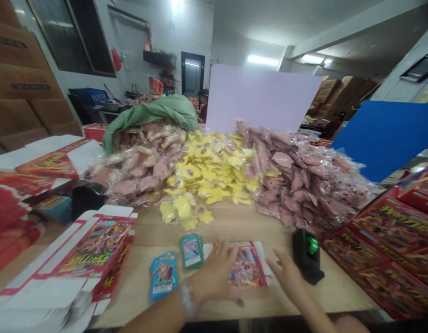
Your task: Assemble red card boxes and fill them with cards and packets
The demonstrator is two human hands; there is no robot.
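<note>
A red printed box (247, 266) with white flaps lies on the table in front of me. My left hand (216, 273) is over its left part, fingers spread, hiding that side. By the box's right edge is my right hand (286, 273), fingers apart with nothing in them; whether it touches the edge I cannot tell. Left of the box are a stack of green-edged cards (192, 251) and a stack of blue cards (164, 276). A black holder (308, 256) with a green glow stands right of my right hand.
Bagged yellow star-shaped pieces (207, 171) are heaped mid-table, between bagged pink pieces (297, 171) and a green sack (155, 113) of more. Flattened boxes (92, 249) lie on the left; filled-looking red boxes (380, 240) are stacked right. A person (203, 104) is far behind.
</note>
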